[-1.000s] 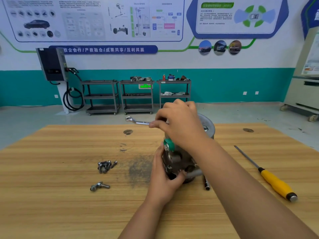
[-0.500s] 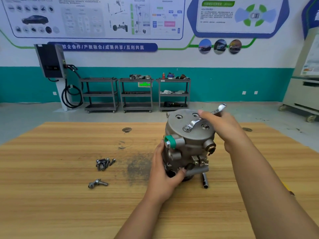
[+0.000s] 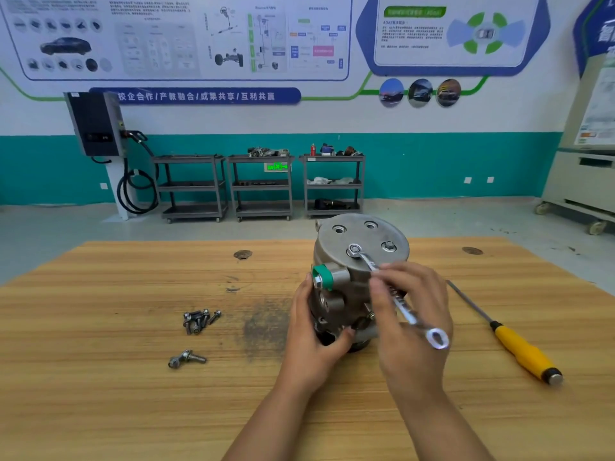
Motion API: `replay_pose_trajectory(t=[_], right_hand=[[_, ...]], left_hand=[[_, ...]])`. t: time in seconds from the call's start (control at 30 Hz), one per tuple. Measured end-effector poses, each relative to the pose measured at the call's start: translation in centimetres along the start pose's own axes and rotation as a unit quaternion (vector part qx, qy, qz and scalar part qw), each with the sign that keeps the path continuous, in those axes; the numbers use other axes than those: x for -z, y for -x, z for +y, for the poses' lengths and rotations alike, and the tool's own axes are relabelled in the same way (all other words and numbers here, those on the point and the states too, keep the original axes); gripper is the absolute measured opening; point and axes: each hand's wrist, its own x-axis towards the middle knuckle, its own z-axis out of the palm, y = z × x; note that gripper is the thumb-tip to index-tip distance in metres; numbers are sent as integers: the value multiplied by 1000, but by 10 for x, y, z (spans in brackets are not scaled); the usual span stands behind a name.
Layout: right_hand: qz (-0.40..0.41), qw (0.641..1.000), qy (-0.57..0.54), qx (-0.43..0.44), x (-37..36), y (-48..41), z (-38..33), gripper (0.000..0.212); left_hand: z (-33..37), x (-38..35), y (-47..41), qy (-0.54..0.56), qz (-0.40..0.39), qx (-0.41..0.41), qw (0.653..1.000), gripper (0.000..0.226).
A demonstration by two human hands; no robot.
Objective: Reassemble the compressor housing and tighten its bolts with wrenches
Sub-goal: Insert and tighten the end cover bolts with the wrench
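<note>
Centre of the frame, upright on the wooden table: the compressor housing, round end plate facing up. Grips its lower left flank with the left hand, fingers wrapped round the body just below the green cap. Holds the wrench in the right hand, fingers curled round the shaft, ring end seated on a bolt at the near left of the plate, free end pointing toward the lower right.

Shows a second bolt already sitting at the plate's right edge. Leaves two holes open on the plate's far side. By that reckoning: cover on, about half its bolts fitted, how tight impossible to tell.

Left of the housing, well apart from it on the table: a heap of loose bolts, and toward the lower left a further pair, probably yet to go in. At the right of the frame, untouched: a yellow-handled screwdriver.

Likely remaining: finishing this bolt, then fitting and tightening the other two.
</note>
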Motion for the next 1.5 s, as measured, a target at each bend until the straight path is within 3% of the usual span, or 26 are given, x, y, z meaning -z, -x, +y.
replay_pose_trajectory(t=[0.17,0.37,0.53,0.77,0.9,1.0,1.1,1.23,1.37,1.5], right_hand=[[-92,986,88,106,-12,-2,-12,21],[-233,935,193,184,-28,-44,-25,27],[-290,892,328,117,-55,-74,-17,25],[-337,852,390,-90,-49,-117,14,29],[-276,863,305,-293,-26,-117,36,31],[-169,889,39,-424,-10,-101,42,26],[-51,872,-143,-466,1,-78,34,15],[64,889,-223,-396,6,-37,18,12],[78,980,-24,-182,-1,-4,-2,11],[26,997,67,-33,-3,5,-3,15]], left_hand=[[3,0,-1,12,6,-16,1000,81],[1,2,-2,-4,3,-16,1000,83],[-1,1,-1,-8,-9,-1,1000,86],[-3,3,0,-19,-13,-9,1000,86],[-2,3,-1,-12,-12,-11,1000,87],[-2,2,-1,-9,-14,-15,1000,87],[-3,1,-2,-16,-12,-19,1000,87],[-4,-1,-3,-22,-10,-19,1000,89],[-5,-1,-3,-11,-6,-11,1000,89],[-5,-1,-3,-10,-2,-2,1000,90]])
